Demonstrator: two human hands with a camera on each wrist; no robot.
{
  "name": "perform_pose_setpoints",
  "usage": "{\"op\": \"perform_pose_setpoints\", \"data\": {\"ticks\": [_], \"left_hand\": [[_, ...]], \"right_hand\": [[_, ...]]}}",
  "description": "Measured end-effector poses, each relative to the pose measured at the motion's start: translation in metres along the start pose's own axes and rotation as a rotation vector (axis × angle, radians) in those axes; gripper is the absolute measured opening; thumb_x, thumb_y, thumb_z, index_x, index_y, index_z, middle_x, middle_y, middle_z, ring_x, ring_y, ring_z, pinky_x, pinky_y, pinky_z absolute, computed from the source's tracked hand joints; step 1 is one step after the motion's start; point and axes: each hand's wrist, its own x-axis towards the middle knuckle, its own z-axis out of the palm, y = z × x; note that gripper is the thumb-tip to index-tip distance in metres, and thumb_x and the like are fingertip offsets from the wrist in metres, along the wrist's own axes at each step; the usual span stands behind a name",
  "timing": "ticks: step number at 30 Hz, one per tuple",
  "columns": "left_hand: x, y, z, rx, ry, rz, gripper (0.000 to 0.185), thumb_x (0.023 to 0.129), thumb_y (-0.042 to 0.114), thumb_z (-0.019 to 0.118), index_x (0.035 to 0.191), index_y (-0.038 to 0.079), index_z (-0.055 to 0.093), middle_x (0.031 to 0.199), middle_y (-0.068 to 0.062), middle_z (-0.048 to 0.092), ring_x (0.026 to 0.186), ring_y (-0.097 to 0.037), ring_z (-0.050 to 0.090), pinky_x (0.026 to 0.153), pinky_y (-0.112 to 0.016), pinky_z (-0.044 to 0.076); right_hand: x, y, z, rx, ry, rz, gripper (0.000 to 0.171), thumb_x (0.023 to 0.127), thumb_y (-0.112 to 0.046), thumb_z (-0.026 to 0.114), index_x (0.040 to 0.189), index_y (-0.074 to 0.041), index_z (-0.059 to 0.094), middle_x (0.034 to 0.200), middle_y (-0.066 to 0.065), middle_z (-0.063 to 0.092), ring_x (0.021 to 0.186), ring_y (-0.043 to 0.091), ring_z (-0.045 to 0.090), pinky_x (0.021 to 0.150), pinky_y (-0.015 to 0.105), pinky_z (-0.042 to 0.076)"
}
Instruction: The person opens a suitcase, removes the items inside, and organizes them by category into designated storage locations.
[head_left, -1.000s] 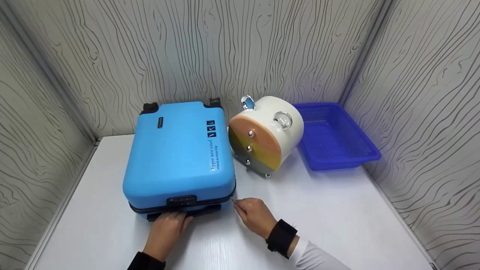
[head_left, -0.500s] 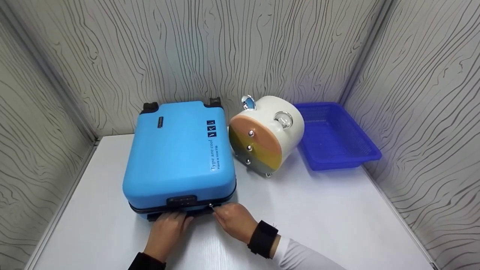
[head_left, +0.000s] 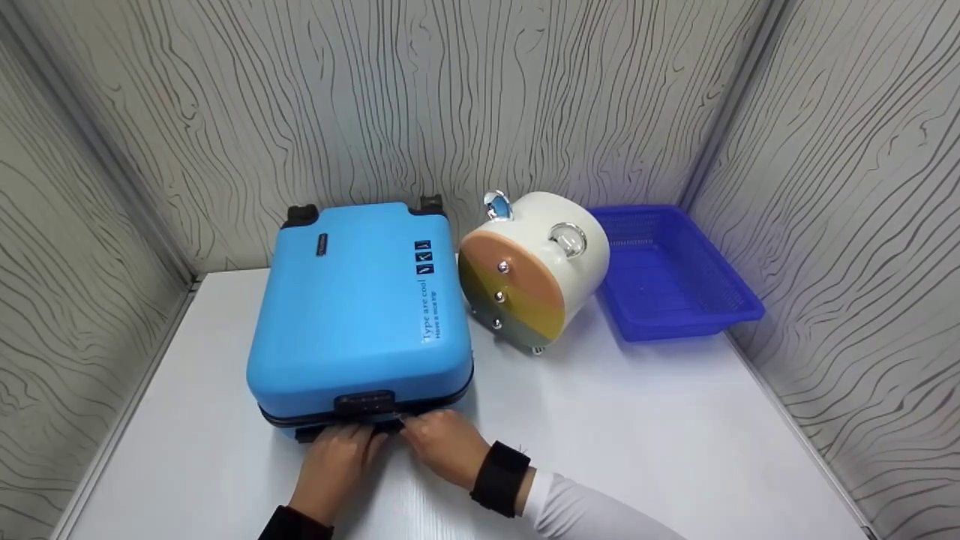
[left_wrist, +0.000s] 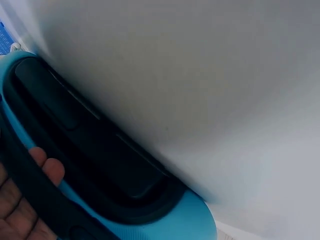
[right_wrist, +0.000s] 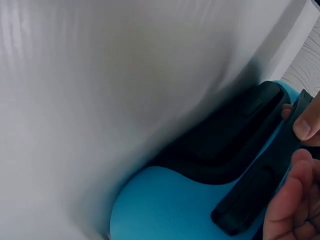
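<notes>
Two hands work at the near edge of a light blue hard-shell suitcase (head_left: 358, 315), which lies flat on the white counter (head_left: 637, 420) with its wheels toward the back wall. The left hand (head_left: 335, 465) rests its fingers on the black carry handle (head_left: 345, 431) under the combination lock (head_left: 364, 403), its grip loose with fingers laid along the handle, while the right hand (head_left: 442, 446) pinches narrowly at the zipper line just right of the lock. Right of the suitcase stand a round white cosmetic case (head_left: 534, 270) and a blue plastic basket (head_left: 667, 274).
</notes>
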Motion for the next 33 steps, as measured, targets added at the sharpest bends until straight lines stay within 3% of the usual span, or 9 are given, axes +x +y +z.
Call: {"op": "perform_pose_setpoints", "data": {"ticks": [5,9,12,15,19,21,25,28,33], "left_hand": [[0.003,0.005,-0.004,-0.029,-0.097,-0.072,0.023,0.088,0.018,0.089,0.080,0.010,0.070,0.072,-0.003,0.068,0.065,-0.025,0.066,0.064,-0.042,0.055],[0.006,0.012,-0.009,-0.067,-0.178,-0.150,0.022,0.092,0.018,0.085,0.079,0.010,0.070,0.073,-0.003,0.068,0.067,-0.024,0.067,0.067,-0.044,0.056],[0.008,0.017,-0.011,-0.093,-0.169,-0.168,0.015,0.095,0.017,0.082,0.085,0.009,0.074,0.080,-0.003,0.073,0.074,-0.024,0.071,0.073,-0.046,0.059],[0.010,0.021,-0.011,-0.098,-0.083,-0.132,0.009,0.095,0.014,0.081,0.090,0.007,0.077,0.086,-0.005,0.075,0.080,-0.023,0.073,0.077,-0.046,0.062],[0.014,0.023,-0.008,-0.077,0.052,-0.082,0.010,0.089,0.011,0.085,0.087,0.005,0.076,0.082,-0.007,0.074,0.076,-0.024,0.071,0.072,-0.046,0.061],[0.016,0.024,-0.007,-0.063,0.064,-0.089,0.015,0.087,0.013,0.087,0.085,0.003,0.076,0.079,-0.008,0.073,0.073,-0.025,0.070,0.069,-0.046,0.060],[0.019,0.029,-0.007,-0.026,-0.045,-0.167,0.030,0.088,0.028,0.089,0.080,0.003,0.074,0.074,-0.009,0.071,0.066,-0.025,0.069,0.064,-0.045,0.059],[0.022,0.035,-0.007,0.007,-0.128,-0.220,0.038,0.090,0.037,0.088,0.078,0.004,0.074,0.072,-0.008,0.070,0.061,-0.024,0.067,0.059,-0.044,0.056],[0.025,0.042,-0.005,0.020,-0.159,-0.243,0.036,0.092,0.035,0.087,0.076,0.005,0.075,0.068,-0.006,0.069,0.053,-0.021,0.062,0.050,-0.039,0.050]], "right_hand": [[-0.004,0.003,-0.015,0.084,0.009,-0.008,0.039,0.107,-0.037,0.069,0.075,-0.016,0.064,0.066,-0.005,0.065,0.059,0.007,0.061,0.056,0.021,0.045],[-0.002,0.008,-0.033,0.111,0.136,-0.049,0.048,0.104,-0.040,0.074,0.064,-0.018,0.057,0.056,-0.008,0.053,0.052,0.002,0.044,0.053,0.014,0.027],[0.005,0.013,-0.047,0.088,0.271,-0.073,0.039,0.097,-0.037,0.082,0.068,-0.017,0.064,0.061,-0.007,0.057,0.055,0.005,0.049,0.054,0.014,0.032],[0.013,0.021,-0.060,0.071,0.328,-0.065,0.027,0.092,-0.037,0.088,0.087,-0.014,0.073,0.082,-0.003,0.068,0.074,0.012,0.061,0.066,0.022,0.050],[0.023,0.032,-0.071,0.035,0.272,-0.043,0.045,0.088,-0.042,0.092,0.115,-0.011,0.072,0.119,0.007,0.069,0.108,0.023,0.065,0.094,0.037,0.058],[0.026,0.037,-0.074,0.011,0.226,-0.035,0.060,0.086,-0.046,0.092,0.128,-0.010,0.068,0.135,0.012,0.065,0.124,0.028,0.063,0.106,0.043,0.056],[0.032,0.048,-0.075,-0.051,0.111,-0.005,0.086,0.086,-0.056,0.090,0.150,-0.009,0.057,0.160,0.019,0.052,0.149,0.036,0.052,0.122,0.050,0.047],[0.036,0.055,-0.076,-0.075,0.018,0.028,0.097,0.088,-0.062,0.085,0.160,-0.009,0.049,0.169,0.021,0.044,0.158,0.039,0.043,0.128,0.053,0.040],[0.041,0.063,-0.075,-0.087,-0.078,0.076,0.100,0.090,-0.065,0.081,0.165,-0.011,0.044,0.173,0.018,0.040,0.162,0.038,0.038,0.131,0.054,0.034]]}}
